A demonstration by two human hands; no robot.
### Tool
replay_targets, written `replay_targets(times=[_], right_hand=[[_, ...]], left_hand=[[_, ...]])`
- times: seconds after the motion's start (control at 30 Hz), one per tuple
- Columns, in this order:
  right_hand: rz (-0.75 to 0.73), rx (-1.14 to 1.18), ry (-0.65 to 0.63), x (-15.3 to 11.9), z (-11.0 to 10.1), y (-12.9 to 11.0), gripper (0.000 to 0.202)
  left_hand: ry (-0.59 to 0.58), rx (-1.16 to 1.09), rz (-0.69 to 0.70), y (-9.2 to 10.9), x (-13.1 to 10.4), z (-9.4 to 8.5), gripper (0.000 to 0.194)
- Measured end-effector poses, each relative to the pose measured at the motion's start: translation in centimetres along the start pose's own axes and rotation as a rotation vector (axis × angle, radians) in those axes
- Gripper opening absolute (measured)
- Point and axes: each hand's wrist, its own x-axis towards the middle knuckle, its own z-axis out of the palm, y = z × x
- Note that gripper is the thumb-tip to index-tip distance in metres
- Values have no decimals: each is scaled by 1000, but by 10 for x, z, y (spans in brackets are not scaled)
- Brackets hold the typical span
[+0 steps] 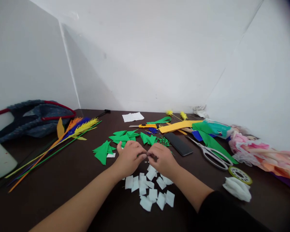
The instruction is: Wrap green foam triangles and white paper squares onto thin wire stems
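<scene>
Both hands meet over the middle of the dark table, fingertips pinched close together. My left hand [129,158] is closed, thumb against the fingers, and what it pinches is too small to make out. Its neighbour, my right hand [163,158], is curled in a similar pinch, its contents also hidden. Just below them lie several small white paper squares [152,195], loosely scattered and partly overlapping. Beyond the hands are cut green paper pieces [102,153] and a little heap of thin green snippets [164,140]. Tiny pale bits lie under the fingertips.
A yellow utility knife [145,126] with its blade out lies behind the green pieces. To the right are a black phone [178,144], scissors [212,154], a tape roll [240,175] and dolls [253,146]. Coloured paper stems [60,145] and a denim item [36,112] occupy the left.
</scene>
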Motion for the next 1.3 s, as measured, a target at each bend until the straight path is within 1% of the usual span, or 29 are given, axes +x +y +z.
replay_targets(times=[0.1, 0.17, 0.27, 0.43, 0.53, 0.57, 0.67, 0.7, 0.8, 0.87, 0.97, 1.17, 1.3], right_hand=[[-52, -48, -23, 0, 1, -1, 14], [-39, -52, -43, 0, 1, -1, 13], [26, -11, -69, 1, 0, -4, 14], [192, 77, -93, 3, 1, -8, 13], [242, 111, -90, 4, 1, -9, 13], [239, 111, -84, 4, 1, -9, 13], [172, 86, -64, 4, 1, -8, 11], [140, 71, -56, 4, 1, -8, 11], [51, 20, -48, 4, 4, -9, 12], [16, -19, -56, 5, 6, -10, 12], [-8, -67, -72, 5, 7, -12, 11], [-32, -117, -69, 5, 6, -9, 11], [-42, -119, -57, 4, 6, -8, 10]], left_hand=[[23, 39, -1, 0, 0, 2, 13], [56, 57, 4, 1, -1, 3, 10], [101, 69, -6, 3, -3, 3, 9], [175, 91, -36, 9, -5, 3, 9], [192, 93, -66, 10, -7, 0, 7], [182, 79, -80, 9, -7, -2, 3], [83, -12, -106, 5, -9, -9, 19], [38, -45, -106, 3, -9, -11, 21], [-47, -93, -94, -1, -9, -16, 18], [-57, -101, -92, -1, -9, -17, 17], [-54, -112, -109, -1, -8, -15, 11], [-76, -129, -97, -4, -7, -10, 16], [-42, -121, -120, -6, -5, -3, 12]])
